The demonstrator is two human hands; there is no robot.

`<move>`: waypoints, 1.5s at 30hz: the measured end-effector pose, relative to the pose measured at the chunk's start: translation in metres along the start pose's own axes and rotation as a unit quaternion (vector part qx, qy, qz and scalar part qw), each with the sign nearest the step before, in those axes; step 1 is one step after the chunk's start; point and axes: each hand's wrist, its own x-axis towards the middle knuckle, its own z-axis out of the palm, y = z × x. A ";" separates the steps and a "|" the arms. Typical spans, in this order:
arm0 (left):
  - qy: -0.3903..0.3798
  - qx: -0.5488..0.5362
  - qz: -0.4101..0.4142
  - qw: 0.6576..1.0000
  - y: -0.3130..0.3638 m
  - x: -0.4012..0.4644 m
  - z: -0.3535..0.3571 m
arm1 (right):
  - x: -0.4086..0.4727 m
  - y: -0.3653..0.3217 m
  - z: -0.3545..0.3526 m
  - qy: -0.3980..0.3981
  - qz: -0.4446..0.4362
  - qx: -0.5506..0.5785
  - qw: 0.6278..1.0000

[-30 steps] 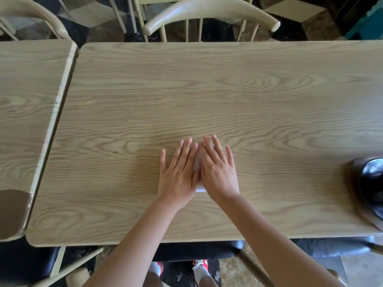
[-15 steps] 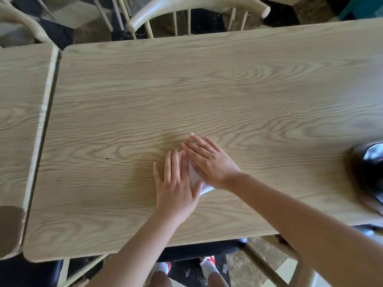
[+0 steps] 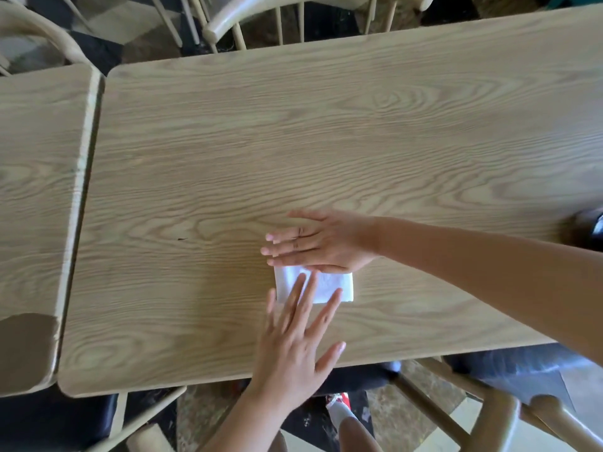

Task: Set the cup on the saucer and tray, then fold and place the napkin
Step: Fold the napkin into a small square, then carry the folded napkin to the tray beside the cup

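Note:
A small folded white napkin (image 3: 329,286) lies flat on the wooden table (image 3: 326,141), near the front edge. My right hand (image 3: 323,241) lies flat, fingers pointing left, with its lower edge pressing the napkin's far side. My left hand (image 3: 300,334) is spread open, its fingertips resting on the napkin's near left part. Neither hand grips anything. At the far right edge a dark glossy object on a dark tray (image 3: 584,231) is mostly cut off; I cannot tell whether it is the cup.
A second wooden table (image 3: 36,190) butts against the left side with a narrow gap. Light wooden chairs (image 3: 293,11) stand behind the table. Chairs with black seats (image 3: 522,367) sit at the near edge.
My right hand turned sideways and slid to the napkin's far side. My left hand drew back toward me, uncovering most of the napkin. The view shifted left.

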 end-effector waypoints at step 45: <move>0.070 -0.804 -0.293 0.513 0.026 0.026 -0.166 | -0.031 -0.117 -0.186 0.388 0.612 0.540 0.429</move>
